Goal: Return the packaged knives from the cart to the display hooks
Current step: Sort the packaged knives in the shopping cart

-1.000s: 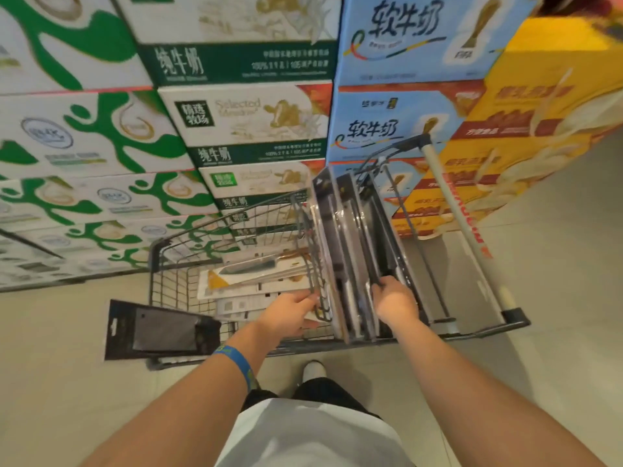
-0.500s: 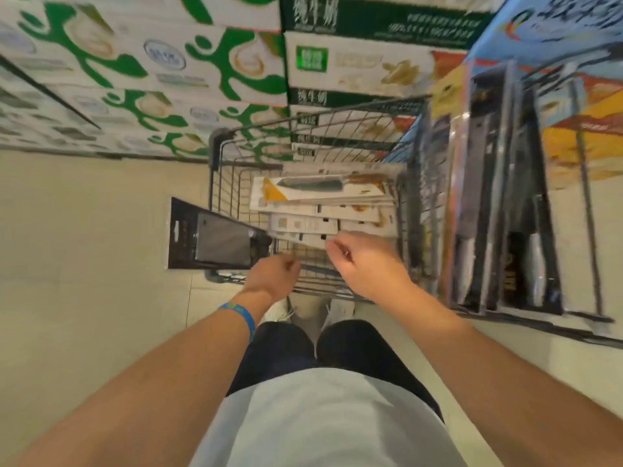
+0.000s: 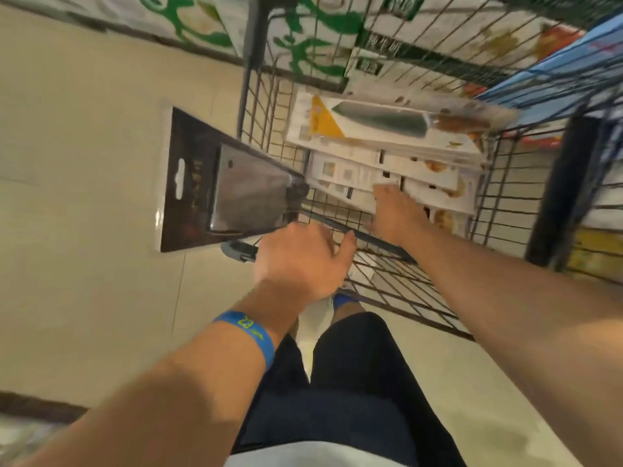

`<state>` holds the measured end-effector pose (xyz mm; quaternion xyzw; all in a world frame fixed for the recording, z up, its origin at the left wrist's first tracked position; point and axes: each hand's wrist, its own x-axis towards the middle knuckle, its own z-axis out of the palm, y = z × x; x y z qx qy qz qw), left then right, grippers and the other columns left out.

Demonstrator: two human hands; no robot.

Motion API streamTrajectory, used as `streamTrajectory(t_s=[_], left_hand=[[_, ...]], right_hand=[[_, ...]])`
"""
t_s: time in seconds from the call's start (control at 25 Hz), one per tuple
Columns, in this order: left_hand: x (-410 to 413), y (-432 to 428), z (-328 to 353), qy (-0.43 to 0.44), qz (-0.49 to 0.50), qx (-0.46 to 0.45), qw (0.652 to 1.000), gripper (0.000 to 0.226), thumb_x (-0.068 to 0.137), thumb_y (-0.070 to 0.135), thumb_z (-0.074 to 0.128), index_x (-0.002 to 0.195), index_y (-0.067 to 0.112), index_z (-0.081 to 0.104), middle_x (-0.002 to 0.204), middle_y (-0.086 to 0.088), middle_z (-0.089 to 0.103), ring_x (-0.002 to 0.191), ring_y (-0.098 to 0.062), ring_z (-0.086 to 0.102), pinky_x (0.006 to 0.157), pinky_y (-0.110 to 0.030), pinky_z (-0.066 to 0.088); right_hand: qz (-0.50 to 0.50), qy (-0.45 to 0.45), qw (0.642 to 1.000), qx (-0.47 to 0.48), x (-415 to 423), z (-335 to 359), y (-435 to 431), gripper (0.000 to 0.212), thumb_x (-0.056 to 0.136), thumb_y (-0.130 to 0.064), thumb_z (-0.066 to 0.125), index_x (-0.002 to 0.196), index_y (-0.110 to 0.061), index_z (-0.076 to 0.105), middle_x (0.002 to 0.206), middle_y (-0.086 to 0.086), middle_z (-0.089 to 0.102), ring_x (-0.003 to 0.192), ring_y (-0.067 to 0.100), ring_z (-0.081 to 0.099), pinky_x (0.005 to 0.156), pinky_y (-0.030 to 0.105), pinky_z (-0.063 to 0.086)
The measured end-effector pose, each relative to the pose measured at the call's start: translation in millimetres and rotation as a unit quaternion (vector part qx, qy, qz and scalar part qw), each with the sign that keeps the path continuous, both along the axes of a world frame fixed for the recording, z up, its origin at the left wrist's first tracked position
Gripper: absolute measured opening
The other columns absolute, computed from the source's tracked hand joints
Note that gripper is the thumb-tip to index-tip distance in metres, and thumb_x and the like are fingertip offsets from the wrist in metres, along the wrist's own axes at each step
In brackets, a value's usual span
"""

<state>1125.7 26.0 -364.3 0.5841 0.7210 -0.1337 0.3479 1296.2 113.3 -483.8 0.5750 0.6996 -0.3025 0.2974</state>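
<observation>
right hand (image 3: 397, 217) moved onto knife packs (image 3: 357, 170), my fingers (image 3: 384, 193) flat; left hand (image 3: 300, 261) spread. bumping overhanging cleaver pack (image 3: 229, 187) drops it.

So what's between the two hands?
The cart's dark rim bar runs between the left hand and right hand, in the head view.

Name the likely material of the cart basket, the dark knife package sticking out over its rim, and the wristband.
Cart basket: metal wire, dark coated, judging by the thin welded grid. Dark knife package: probably printed card under glossy clear plastic; highlights glint along its edge, and it has a punched hang slot. Wristband: blue, matte, flexible; silicone or fabric, unclear.
</observation>
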Motion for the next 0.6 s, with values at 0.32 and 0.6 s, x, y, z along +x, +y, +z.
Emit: streamTrajectory(t_s=[0.32,0.6], left_hand=[[1.9,-4.8,-5.0,-0.019,0.024,0.018,0.999,0.063,0.09,0.068,0.024,0.08,0.028,0.072,0.063,0.006,0.062,0.066,-0.022,0.063,0.062,-0.031,0.047],[1.7,-5.7,-3.4,-0.034,0.03,0.023,0.999,0.057,0.092,0.065,0.027,0.082,0.029,0.071,0.062,0.007,0.062,0.065,-0.019,0.062,0.065,-0.031,0.053]], right_hand=[[0.0,-0.097,0.99,0.098,-17.3,-55.4,-5.2,0.089,0.091,-0.004,0.059,0.161,-0.009,0.003,0.165,0.023,0.018,0.151,0.044,0.019,0.11,0.063,0.04],[0.011,0.006,0.977,0.211,13.1,-23.3,24.3,0.045,0.095,-0.015,0.065,0.137,-0.023,0.054,0.13,0.004,0.062,0.117,0.03,0.052,0.089,0.043,0.044]])
